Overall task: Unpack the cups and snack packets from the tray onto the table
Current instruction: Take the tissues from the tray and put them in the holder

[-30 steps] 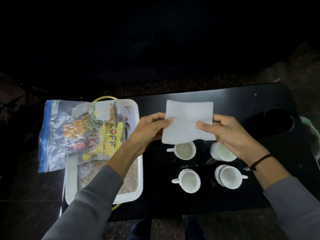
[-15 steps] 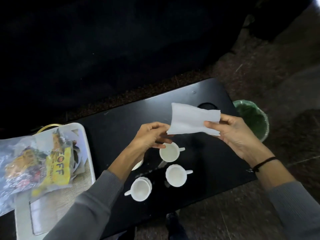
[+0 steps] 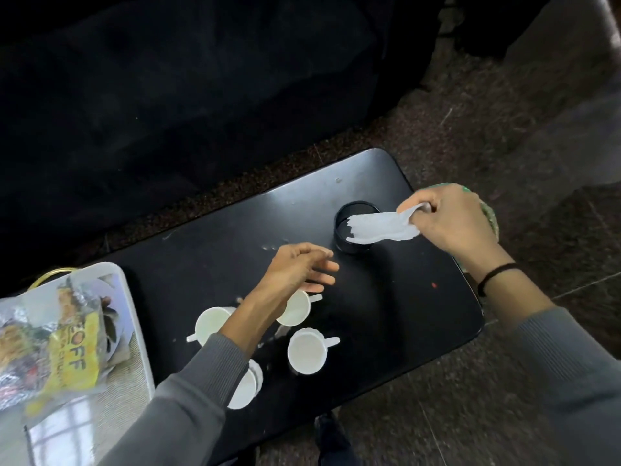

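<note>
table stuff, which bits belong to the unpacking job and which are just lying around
Job: four white cups on the black table; bag of snack packets on the white tray.

Lying about: white tissue in the right hand; black round container.

This looks like a home living area: a low black tabletop (image 3: 215,250) stands on a speckled stone floor (image 3: 504,381), with white teacups (image 3: 306,351) near its front edge and a serving tray (image 3: 136,331) of snack packets (image 3: 64,358) at its left end.
</note>
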Demonstrator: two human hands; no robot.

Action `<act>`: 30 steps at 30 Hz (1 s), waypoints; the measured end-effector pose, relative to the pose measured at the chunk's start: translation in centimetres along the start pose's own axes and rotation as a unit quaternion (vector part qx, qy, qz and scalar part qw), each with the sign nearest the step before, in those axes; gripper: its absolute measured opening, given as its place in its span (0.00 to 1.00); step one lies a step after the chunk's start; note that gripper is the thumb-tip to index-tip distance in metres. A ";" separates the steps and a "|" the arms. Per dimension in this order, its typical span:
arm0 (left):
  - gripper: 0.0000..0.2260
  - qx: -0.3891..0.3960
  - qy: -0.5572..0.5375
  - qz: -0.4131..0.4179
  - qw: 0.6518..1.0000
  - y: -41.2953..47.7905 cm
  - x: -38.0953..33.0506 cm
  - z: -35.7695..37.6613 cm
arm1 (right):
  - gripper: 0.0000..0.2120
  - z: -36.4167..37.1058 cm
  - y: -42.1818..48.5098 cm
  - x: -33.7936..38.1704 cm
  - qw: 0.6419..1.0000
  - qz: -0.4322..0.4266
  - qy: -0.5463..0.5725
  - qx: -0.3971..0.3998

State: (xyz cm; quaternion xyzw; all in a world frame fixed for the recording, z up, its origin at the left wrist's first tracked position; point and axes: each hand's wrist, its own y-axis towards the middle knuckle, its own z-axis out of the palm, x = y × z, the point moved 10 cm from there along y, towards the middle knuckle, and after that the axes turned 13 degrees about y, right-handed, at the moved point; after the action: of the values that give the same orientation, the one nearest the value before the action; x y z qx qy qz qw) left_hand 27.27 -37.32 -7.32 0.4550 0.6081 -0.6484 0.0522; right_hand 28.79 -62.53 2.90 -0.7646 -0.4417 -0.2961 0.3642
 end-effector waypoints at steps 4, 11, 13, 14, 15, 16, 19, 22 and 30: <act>0.08 -0.009 -0.004 -0.005 1.000 0.1 0.3 -0.3 | 0.15 2.6 1.6 0.4 0.997 -0.004 -0.062 0.034; 0.08 -0.022 -0.015 -0.013 1.000 0.5 0.7 -0.3 | 0.05 5.4 3.4 0.5 0.987 0.001 -0.156 0.030; 0.08 -0.023 -0.016 -0.016 0.999 0.5 0.8 -0.1 | 0.04 5.6 3.5 0.5 0.984 -0.001 -0.177 0.024; 0.08 -0.023 -0.017 -0.017 0.999 0.6 0.8 -0.1 | 0.04 5.8 3.6 0.3 0.983 0.003 -0.183 0.030; 0.08 -0.022 -0.018 -0.018 0.999 0.6 0.8 0.0 | 0.05 6.0 3.6 0.1 0.982 0.008 -0.185 0.038; 0.08 -0.021 -0.019 -0.020 0.999 0.6 0.8 0.1 | 0.06 6.1 3.6 -0.1 0.982 0.011 -0.185 0.043; 0.08 -0.021 -0.018 -0.021 0.999 0.7 0.7 0.3 | 0.11 6.0 3.3 -0.2 0.984 0.015 -0.174 0.041; 0.08 -0.021 -0.015 -0.021 0.999 0.5 0.4 0.4 | 0.12 5.5 2.7 0.3 0.987 0.006 -0.160 0.027; 0.07 -0.026 -0.017 -0.008 0.999 -1.3 -1.1 0.3 | 0.13 3.9 -0.5 2.9 0.990 -0.031 -0.139 -0.008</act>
State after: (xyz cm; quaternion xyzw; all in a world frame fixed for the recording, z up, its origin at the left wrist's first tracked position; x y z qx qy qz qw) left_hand 26.95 -37.75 -5.73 0.4374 0.6274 -0.6405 0.0688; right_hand 30.09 -57.82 3.17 -0.7874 -0.5089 -0.2013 0.2838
